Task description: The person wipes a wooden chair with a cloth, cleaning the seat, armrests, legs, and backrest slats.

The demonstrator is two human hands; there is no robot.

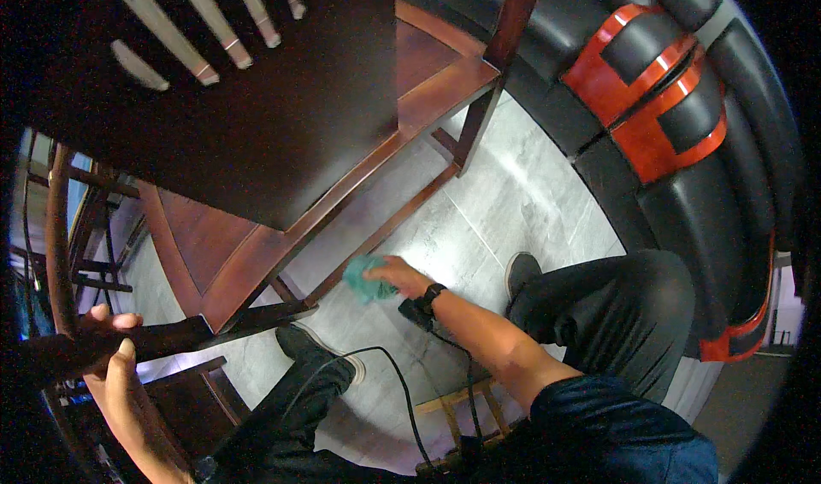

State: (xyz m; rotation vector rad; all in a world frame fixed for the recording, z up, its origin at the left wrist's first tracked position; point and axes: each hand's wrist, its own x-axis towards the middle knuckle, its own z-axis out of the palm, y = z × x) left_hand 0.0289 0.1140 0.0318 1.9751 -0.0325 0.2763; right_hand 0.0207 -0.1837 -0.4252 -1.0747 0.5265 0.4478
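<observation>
A dark wooden chair stands before me, its broad back panel (256,131) rising towards the camera. My left hand (115,349) is wrapped around a dark post (170,340) of the chair, thumb on the near side. In my right hand (401,275) is a crumpled green cloth (369,280), slightly blurred. The cloth is next to the chair's lower stretcher (385,218), near the leg end; whether they touch I cannot tell. A black watch (433,295) is on my right wrist. The reddish-brown seat (208,237) shows beside the panel.
Grey tiled floor (474,221) lies beneath. To the right runs a row of black padded seats (699,227) with glossy orange-red armrests (641,144). A black cable (404,388) hangs before me. My shoes (523,275) flank the work area. More dark chair frames (61,240) stand at left.
</observation>
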